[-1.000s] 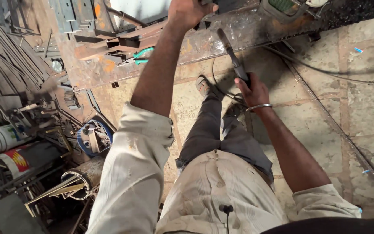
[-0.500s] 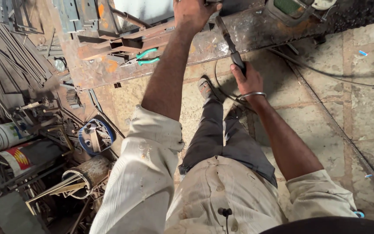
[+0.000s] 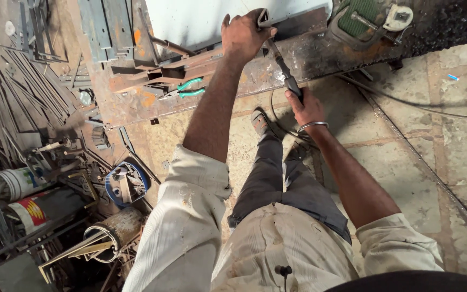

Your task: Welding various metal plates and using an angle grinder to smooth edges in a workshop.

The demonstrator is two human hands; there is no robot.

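My left hand (image 3: pixel 247 35) reaches far forward and is closed on a small grey metal piece (image 3: pixel 264 17) at the back of the rusty steel bench (image 3: pixel 320 54). Lower down, my right hand (image 3: pixel 305 105), with a metal bangle on the wrist, grips the handle of a dark slim tool (image 3: pixel 283 67). The tool slants up to the left, and its tip lies right beside my left hand at the metal piece. A thin cable (image 3: pixel 277 116) loops under the tool near my right hand. My legs and one shoe (image 3: pixel 259 121) stand below the bench.
Green-handled pliers (image 3: pixel 190 89) and steel angle offcuts (image 3: pixel 158 73) lie on the bench. A green and white machine (image 3: pixel 371 19) sits at the bench's right end. Rods (image 3: pixel 22 86), paint cans (image 3: pixel 20 181) and a blue bucket (image 3: pixel 125 184) crowd the floor at left. Cables (image 3: pixel 406 103) cross the stone floor at right.
My right hand has lifted the dark tool up and forward, so its tip now lies at my left hand. The left hand has kept its hold on the metal piece.
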